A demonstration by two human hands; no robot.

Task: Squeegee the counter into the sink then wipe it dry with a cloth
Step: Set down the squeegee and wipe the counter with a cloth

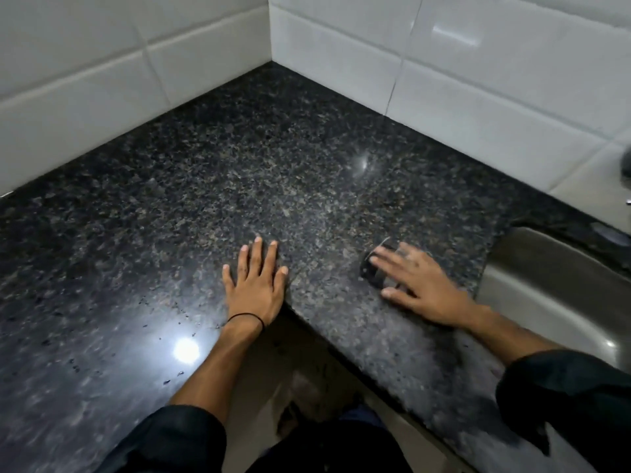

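The dark speckled granite counter [273, 172] runs in an L around a tiled corner. Small drops lie on its left part, near a bright light reflection. The steel sink [546, 285] is set into the counter at the right. My left hand [256, 285] lies flat and spread on the counter at its inner front corner, holding nothing. My right hand [416, 285], blurred, is stretched out just left of the sink. Its fingers reach over a small dark round object [372, 271] on the counter without curling around it.
White wall tiles [478, 80] border the counter at the back and left. Part of a tap fitting [625, 167] shows at the right edge above the sink. The floor and my dark clothing are below the counter's front edge.
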